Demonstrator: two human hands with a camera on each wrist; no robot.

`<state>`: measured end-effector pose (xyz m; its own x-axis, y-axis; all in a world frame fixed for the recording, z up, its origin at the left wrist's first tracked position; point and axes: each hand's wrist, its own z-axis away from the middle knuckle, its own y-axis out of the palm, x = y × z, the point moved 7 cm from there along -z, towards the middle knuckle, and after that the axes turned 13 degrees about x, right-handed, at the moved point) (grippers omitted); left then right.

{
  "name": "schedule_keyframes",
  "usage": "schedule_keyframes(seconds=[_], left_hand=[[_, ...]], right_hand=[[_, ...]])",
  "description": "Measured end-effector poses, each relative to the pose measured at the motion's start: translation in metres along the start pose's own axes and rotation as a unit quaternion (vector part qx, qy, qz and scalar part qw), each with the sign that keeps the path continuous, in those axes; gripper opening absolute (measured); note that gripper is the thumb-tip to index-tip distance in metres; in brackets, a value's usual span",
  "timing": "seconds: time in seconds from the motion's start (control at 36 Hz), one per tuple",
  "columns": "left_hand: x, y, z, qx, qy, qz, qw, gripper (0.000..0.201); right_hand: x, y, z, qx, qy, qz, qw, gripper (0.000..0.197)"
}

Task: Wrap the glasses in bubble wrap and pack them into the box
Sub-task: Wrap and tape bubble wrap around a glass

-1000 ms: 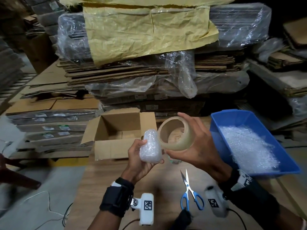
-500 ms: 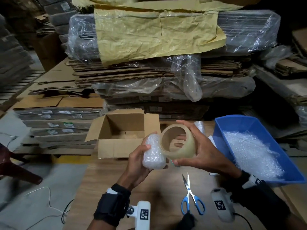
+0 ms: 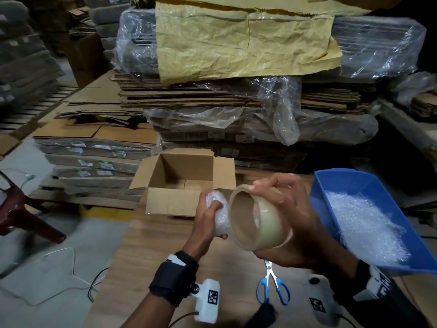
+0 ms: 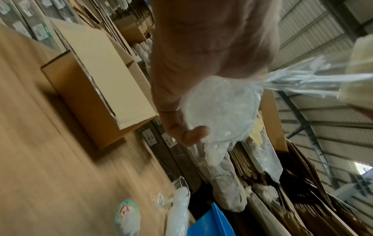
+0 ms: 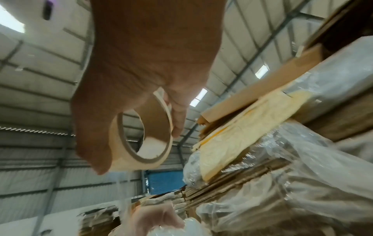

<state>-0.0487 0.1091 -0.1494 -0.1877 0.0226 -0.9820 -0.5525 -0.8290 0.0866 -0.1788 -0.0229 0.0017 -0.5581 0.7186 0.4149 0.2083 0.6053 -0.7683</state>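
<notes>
My left hand (image 3: 208,217) grips a glass wrapped in bubble wrap (image 3: 221,215), held upright above the wooden table (image 3: 151,254). In the left wrist view the wrapped glass (image 4: 220,110) has a strip of clear tape (image 4: 302,83) stretching off to the right. Close on its right, my right hand (image 3: 283,209) holds a roll of clear packing tape (image 3: 260,223), fingers curled over its top. In the right wrist view the tape roll (image 5: 141,137) sits in my fingers. The open cardboard box (image 3: 184,183) stands just behind the hands.
A blue tray (image 3: 369,185) with loose bubble wrap (image 3: 364,223) sits at the right. Blue-handled scissors (image 3: 272,285) lie on the table near me. A bare glass (image 4: 181,188) and another wrapped bundle (image 4: 177,214) lie by the tray. Stacks of flattened cardboard (image 3: 212,95) rise behind.
The tape roll has come down and closer to the wrapped glass, turning its hole more sideways. My left hand has turned the wrapped glass slightly toward the roll.
</notes>
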Motion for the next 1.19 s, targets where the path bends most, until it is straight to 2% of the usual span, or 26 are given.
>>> schedule_keyframes(seconds=[0.06, 0.11, 0.14, 0.22, 0.25, 0.39, 0.56, 0.64, 0.78, 0.92, 1.0, 1.19], left_hand=[[0.005, 0.006, 0.000, 0.030, 0.014, -0.030, 0.999, 0.026], [0.010, 0.012, 0.002, 0.053, 0.016, -0.027, 0.998, 0.026], [0.012, 0.012, 0.003, 0.057, 0.015, -0.017, 0.998, 0.030], [0.021, 0.011, 0.006, 0.044, -0.016, 0.039, 0.998, 0.067], [0.022, 0.011, 0.006, 0.043, -0.018, 0.048, 0.998, 0.072], [0.014, 0.011, 0.010, 0.027, 0.039, 0.069, 0.996, 0.062], [0.002, 0.016, 0.016, 0.050, 0.088, 0.047, 0.994, 0.078], [-0.008, 0.016, 0.020, 0.066, 0.114, 0.036, 0.991, 0.070], [-0.010, 0.016, 0.023, 0.094, 0.126, 0.035, 0.987, 0.072], [-0.018, 0.019, 0.024, 0.111, 0.147, 0.050, 0.982, 0.051], [-0.016, 0.018, 0.021, 0.115, 0.141, 0.059, 0.981, 0.052], [-0.013, 0.021, 0.022, 0.151, 0.143, 0.061, 0.976, 0.054]], right_hand=[[0.006, 0.006, -0.007, 0.033, -0.016, -0.015, 0.999, 0.103], [0.005, 0.006, -0.014, 0.033, -0.018, -0.023, 0.999, 0.099], [0.002, 0.004, -0.017, 0.027, -0.011, -0.020, 0.999, 0.099], [-0.018, -0.005, -0.022, 0.008, 0.035, -0.021, 0.999, 0.106], [-0.026, -0.005, -0.023, 0.002, 0.051, -0.030, 0.998, 0.108], [-0.056, 0.002, -0.028, 0.003, 0.099, -0.066, 0.993, 0.111], [-0.079, 0.015, -0.031, 0.014, 0.143, -0.096, 0.985, 0.109], [-0.086, 0.019, -0.030, 0.005, 0.152, -0.115, 0.982, 0.108], [-0.086, 0.018, -0.029, -0.010, 0.155, -0.139, 0.978, 0.105], [-0.070, 0.007, -0.026, -0.035, 0.120, -0.096, 0.988, 0.105], [-0.062, 0.003, -0.019, -0.060, 0.115, -0.065, 0.989, 0.105], [-0.061, 0.009, -0.018, -0.065, 0.113, -0.053, 0.990, 0.107]])
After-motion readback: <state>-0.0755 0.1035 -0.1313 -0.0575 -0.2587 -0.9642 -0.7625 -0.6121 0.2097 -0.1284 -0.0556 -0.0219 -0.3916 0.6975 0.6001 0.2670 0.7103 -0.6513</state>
